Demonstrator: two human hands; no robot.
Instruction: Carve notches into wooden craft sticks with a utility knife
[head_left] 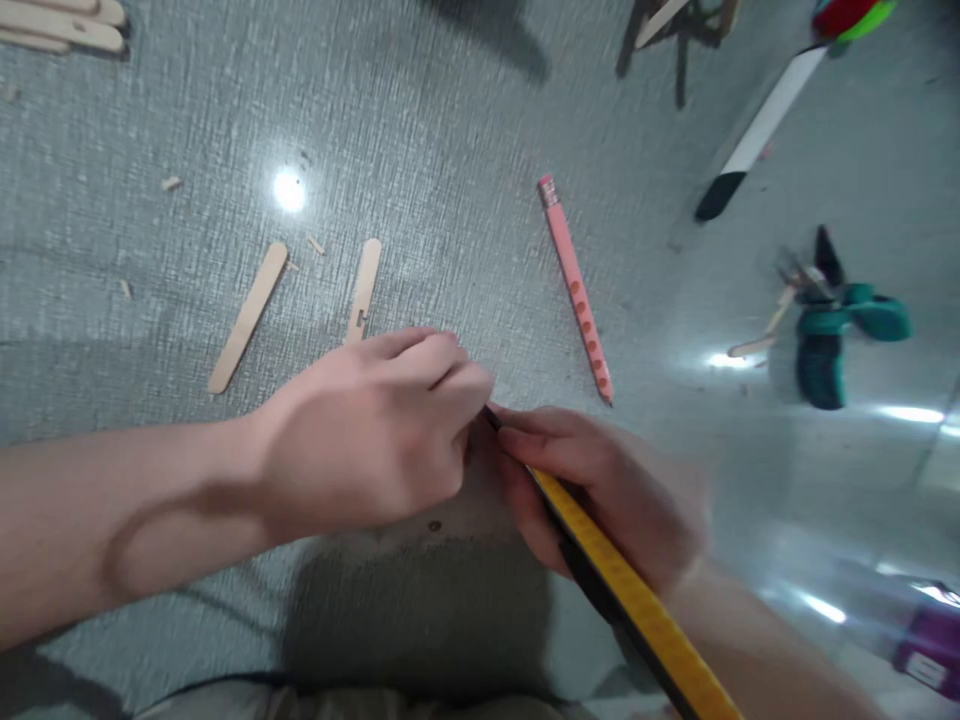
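My left hand (375, 430) is closed at the middle of the view, fingers curled under. Whatever it pinches is hidden beneath the fingers. My right hand (600, 490) grips a long yellow-and-black tool (626, 590), whose dark thin end reaches up to the left fingers. The tool slants down out of the bottom edge, and its kind does not show. Just beyond my left hand lies a notched craft stick (365, 280), partly covered by the hand. A whole craft stick (247, 318) rests farther left.
A pink pencil (576, 290) lies ahead of my right hand. To the right are green-handled cutters (825, 310) with a bent stick piece (757, 345) beside them, and a white-and-black tool (765, 125). Several craft sticks (67, 25) are stacked at top left. Wood chips (171, 184) are scattered about.
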